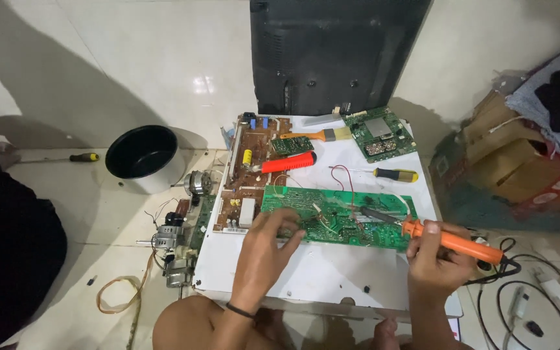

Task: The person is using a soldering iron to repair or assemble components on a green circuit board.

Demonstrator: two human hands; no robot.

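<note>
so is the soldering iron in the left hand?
No, the right hand grips the orange soldering iron; the left hand rests on the green circuit board.

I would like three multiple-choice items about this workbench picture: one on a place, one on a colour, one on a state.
1. Where does the left hand rest?
A. on the long green circuit board
B. on the black pot
C. on the paintbrush

2. What colour is the handle of the soldering iron in the right hand?
A. blue
B. orange
C. white

3. How does the black pot stand?
A. upside down
B. lying sideways
C. upright, open at the top

Answers: 1 A, fingers press on the long green circuit board. 2 B, the grip is plainly orange. 3 C, its dark inside shows from above.
</note>
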